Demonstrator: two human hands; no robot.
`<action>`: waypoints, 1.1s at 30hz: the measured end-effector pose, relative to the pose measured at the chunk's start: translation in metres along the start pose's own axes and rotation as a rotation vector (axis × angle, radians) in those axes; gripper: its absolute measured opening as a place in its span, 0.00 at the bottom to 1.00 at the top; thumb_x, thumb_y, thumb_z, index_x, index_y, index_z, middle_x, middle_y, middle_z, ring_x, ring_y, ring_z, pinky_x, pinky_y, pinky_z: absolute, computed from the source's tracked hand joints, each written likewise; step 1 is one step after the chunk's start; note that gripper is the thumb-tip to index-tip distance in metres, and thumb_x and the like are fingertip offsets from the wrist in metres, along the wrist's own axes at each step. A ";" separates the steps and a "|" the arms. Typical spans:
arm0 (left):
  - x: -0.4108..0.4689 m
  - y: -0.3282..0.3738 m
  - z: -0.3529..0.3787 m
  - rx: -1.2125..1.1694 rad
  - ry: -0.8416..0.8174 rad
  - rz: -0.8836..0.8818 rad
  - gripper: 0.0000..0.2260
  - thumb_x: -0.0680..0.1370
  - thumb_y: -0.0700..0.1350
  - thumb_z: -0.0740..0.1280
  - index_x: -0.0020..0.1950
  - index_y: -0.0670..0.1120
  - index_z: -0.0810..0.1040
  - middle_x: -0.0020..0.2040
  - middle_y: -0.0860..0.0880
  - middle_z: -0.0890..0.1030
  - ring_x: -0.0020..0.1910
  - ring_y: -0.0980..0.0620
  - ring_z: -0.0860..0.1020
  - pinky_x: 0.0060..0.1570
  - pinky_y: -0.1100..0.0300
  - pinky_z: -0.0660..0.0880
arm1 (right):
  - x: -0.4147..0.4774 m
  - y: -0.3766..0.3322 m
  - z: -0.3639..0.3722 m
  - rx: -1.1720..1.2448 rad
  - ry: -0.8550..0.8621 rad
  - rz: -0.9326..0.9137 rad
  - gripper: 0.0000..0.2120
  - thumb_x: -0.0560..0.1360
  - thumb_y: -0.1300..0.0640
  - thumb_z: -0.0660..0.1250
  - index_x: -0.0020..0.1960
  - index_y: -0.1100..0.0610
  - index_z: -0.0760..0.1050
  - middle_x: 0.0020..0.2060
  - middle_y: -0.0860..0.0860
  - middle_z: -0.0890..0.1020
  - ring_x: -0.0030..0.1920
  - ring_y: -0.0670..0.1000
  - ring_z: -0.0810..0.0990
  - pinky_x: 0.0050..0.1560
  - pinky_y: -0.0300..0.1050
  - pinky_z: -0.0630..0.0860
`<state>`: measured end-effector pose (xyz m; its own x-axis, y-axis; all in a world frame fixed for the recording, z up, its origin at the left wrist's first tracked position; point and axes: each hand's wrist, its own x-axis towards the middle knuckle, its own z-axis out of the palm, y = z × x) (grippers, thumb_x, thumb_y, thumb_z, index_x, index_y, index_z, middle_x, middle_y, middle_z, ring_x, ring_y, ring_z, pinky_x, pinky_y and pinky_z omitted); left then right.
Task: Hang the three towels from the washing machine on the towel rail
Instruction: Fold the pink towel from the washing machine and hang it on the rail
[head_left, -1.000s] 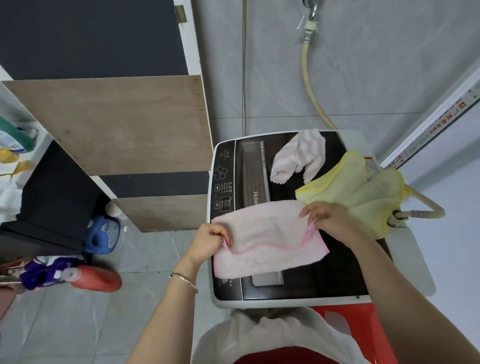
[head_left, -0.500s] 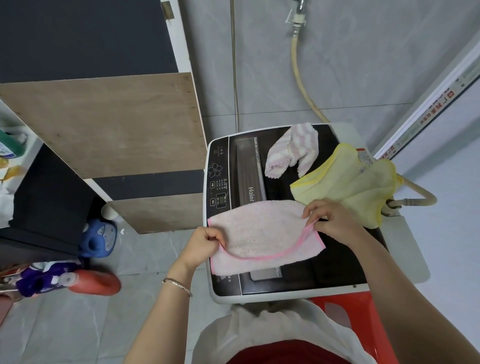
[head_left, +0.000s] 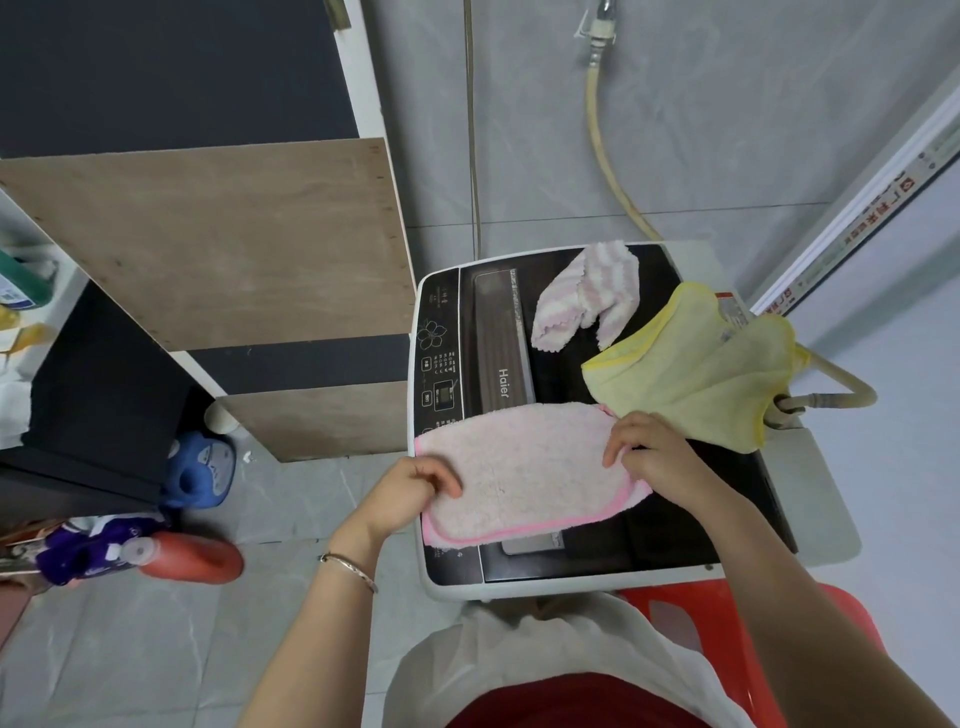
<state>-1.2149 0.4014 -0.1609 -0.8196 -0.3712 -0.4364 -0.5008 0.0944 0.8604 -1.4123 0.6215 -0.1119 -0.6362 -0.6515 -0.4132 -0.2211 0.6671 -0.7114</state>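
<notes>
- On the far left I see a shelf unit with wooden panels (head_left: 218, 244); on the grey tiled floor below it lie a blue bottle (head_left: 200, 470) and a red bottle (head_left: 195, 556) on its side.
- My left hand (head_left: 410, 491) pinches the left edge of the pink towel (head_left: 519, 473), fingers closed on the cloth.
- The pink towel is spread between both hands over the front of the washing machine (head_left: 452, 577), whose dark lid is shut.
- My right hand (head_left: 652, 457) grips the towel's right edge, fingers curled tight on it.
- Farther back on the lid lies the striped towel (head_left: 587, 293), crumpled; to its right the yellow towel (head_left: 691, 364) drapes over the machine's right rim, near a hose (head_left: 602, 145) that runs down the tiled wall.
- I judge this to be the first step: one towel in hand, two waiting.
- No towel rail shows, so next I must lift the pink towel clear, turn to find the rail, and drape the towel over it evenly.
</notes>
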 end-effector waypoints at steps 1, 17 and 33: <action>0.001 0.003 0.000 -0.021 0.046 -0.006 0.17 0.65 0.31 0.55 0.31 0.48 0.79 0.29 0.58 0.80 0.32 0.65 0.74 0.36 0.71 0.68 | 0.001 0.000 0.002 0.071 0.080 0.012 0.11 0.71 0.66 0.60 0.34 0.55 0.77 0.43 0.48 0.73 0.48 0.49 0.71 0.50 0.41 0.65; 0.033 0.030 0.075 0.696 0.163 0.037 0.29 0.80 0.56 0.51 0.77 0.49 0.42 0.79 0.47 0.42 0.77 0.48 0.37 0.73 0.52 0.36 | 0.035 -0.027 0.017 -0.073 0.285 0.328 0.25 0.77 0.43 0.57 0.27 0.58 0.63 0.27 0.51 0.69 0.32 0.52 0.70 0.30 0.43 0.61; 0.034 0.028 0.074 0.720 0.160 0.017 0.31 0.80 0.58 0.50 0.77 0.49 0.41 0.79 0.49 0.41 0.77 0.49 0.37 0.74 0.52 0.35 | 0.058 -0.042 -0.024 0.287 0.219 0.417 0.19 0.78 0.46 0.60 0.37 0.60 0.71 0.34 0.54 0.77 0.37 0.52 0.76 0.43 0.47 0.75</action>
<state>-1.2772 0.4596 -0.1709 -0.8056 -0.4896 -0.3337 -0.5925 0.6636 0.4567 -1.4572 0.5645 -0.0925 -0.7726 -0.2425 -0.5867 0.2732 0.7071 -0.6521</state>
